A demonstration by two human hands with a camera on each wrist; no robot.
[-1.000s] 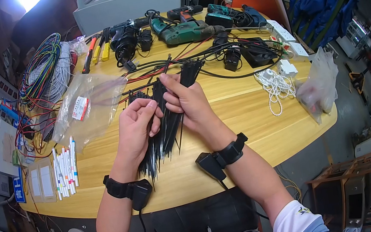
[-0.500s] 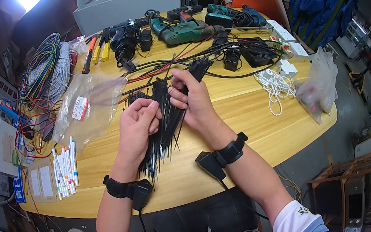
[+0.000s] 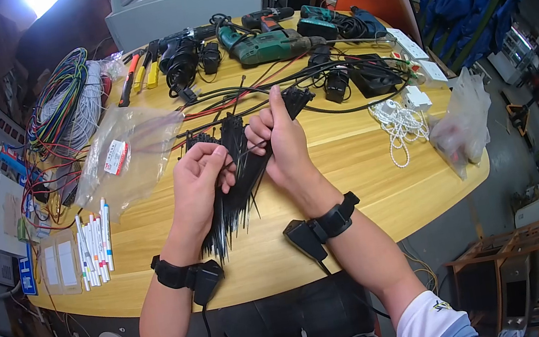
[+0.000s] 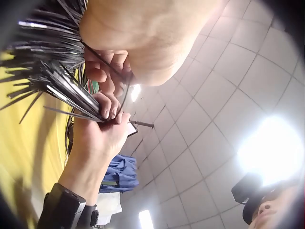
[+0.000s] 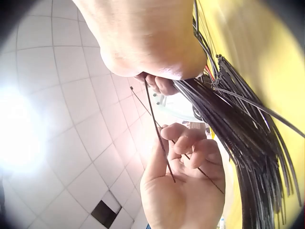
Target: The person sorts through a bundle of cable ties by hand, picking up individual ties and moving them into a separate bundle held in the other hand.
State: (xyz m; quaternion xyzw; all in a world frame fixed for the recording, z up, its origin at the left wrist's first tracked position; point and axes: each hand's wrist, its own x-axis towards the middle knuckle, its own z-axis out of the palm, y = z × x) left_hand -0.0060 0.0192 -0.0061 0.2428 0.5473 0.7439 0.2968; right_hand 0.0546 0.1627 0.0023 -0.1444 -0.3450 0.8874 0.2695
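Observation:
Both hands are over black cable ties fanned on the table. The left hand (image 3: 197,180) pinches one thin black tie (image 5: 145,107), whose small head sticks up past its fingertips in the right wrist view. Curled fingers of the right hand (image 3: 285,141) grip a bundle of cable ties (image 4: 74,93), its thumb pointing up in the head view. Another thin tie (image 5: 155,114) runs from the right hand down across the left palm. More cable ties (image 3: 230,210) lie under and between the hands; their heads (image 3: 200,139) point away from the person.
Power drills (image 3: 264,48) and black cables (image 3: 310,71) lie behind the hands. To the left are a clear plastic bag (image 3: 131,137), coiled wires (image 3: 62,106) and markers (image 3: 95,245). A white bead cord (image 3: 401,133) and a plastic bag (image 3: 467,126) lie on the right.
The right hand has moved slightly right with its bundle, and its thumb has risen from bent to upright. A thin tie now shows between the hands. The left hand has barely moved.

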